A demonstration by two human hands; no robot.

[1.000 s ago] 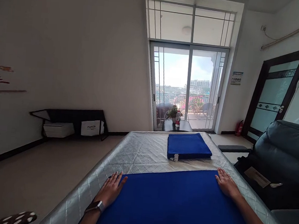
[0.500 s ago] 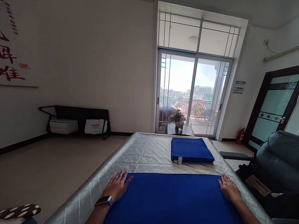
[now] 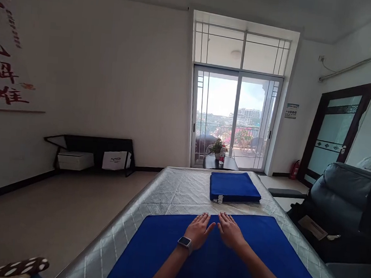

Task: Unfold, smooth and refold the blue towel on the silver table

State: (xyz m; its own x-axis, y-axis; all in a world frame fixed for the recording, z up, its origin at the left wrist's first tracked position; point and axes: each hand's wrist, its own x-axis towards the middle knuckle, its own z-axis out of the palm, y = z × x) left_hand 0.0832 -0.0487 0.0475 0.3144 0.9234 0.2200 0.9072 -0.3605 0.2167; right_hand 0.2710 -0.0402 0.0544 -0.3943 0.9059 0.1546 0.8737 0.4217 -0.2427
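Observation:
A blue cloth (image 3: 151, 247) lies spread flat over the near part of a table with a silvery quilted cover (image 3: 165, 191). My left hand (image 3: 197, 230), with a watch on its wrist, rests flat on the cloth near the middle of its far edge. Just to its right, my right hand (image 3: 229, 231) lies flat on the cloth too, fingers stretched forward. A small gap separates the two hands. Beyond them sits a folded blue cloth stack (image 3: 235, 185) with a white tag at its near corner. The near end of the spread cloth runs out of view.
A black armchair (image 3: 338, 198) with a cardboard piece on it stands to the right. Behind the table are a small dark table (image 3: 228, 163), a potted plant (image 3: 217, 146) and a bottle (image 3: 222, 154). A black bench (image 3: 98, 147) stands along the left wall.
Both hands have moved inward from the cloth's far corners to the middle of its far edge. The folded stack stays in place on the table; the view has shifted slightly.

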